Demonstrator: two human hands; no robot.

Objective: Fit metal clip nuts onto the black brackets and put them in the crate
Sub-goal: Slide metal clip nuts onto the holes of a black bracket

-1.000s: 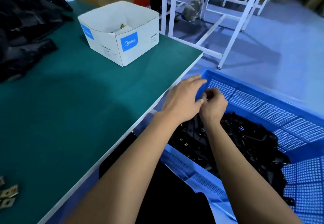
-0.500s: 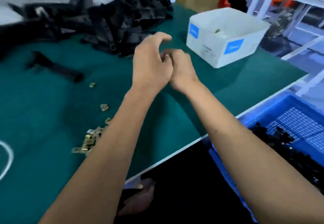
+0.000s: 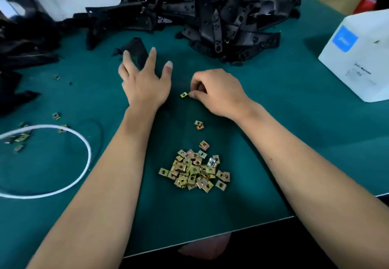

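My right hand (image 3: 216,91) pinches a small brass clip nut (image 3: 183,94) between thumb and forefinger, just above the green table (image 3: 273,134). My left hand (image 3: 145,79) is spread flat with fingers apart, over the near end of a single black bracket (image 3: 134,51). A heap of black brackets (image 3: 229,18) lies at the back of the table. Close to me sits a pile of several brass clip nuts (image 3: 195,172), with two loose ones (image 3: 199,125) between the pile and my right hand. The crate is out of view.
A white cardboard box (image 3: 357,58) with a blue label stands at the right. A white loop of cord (image 3: 84,142) lies at the left with several stray clip nuts (image 3: 20,139) around it. More black parts (image 3: 23,43) are stacked at the far left.
My view swung left from the blue crate to the table. My hands left the crate, came apart, and the right one now pinches a clip nut while the left spreads over a bracket.
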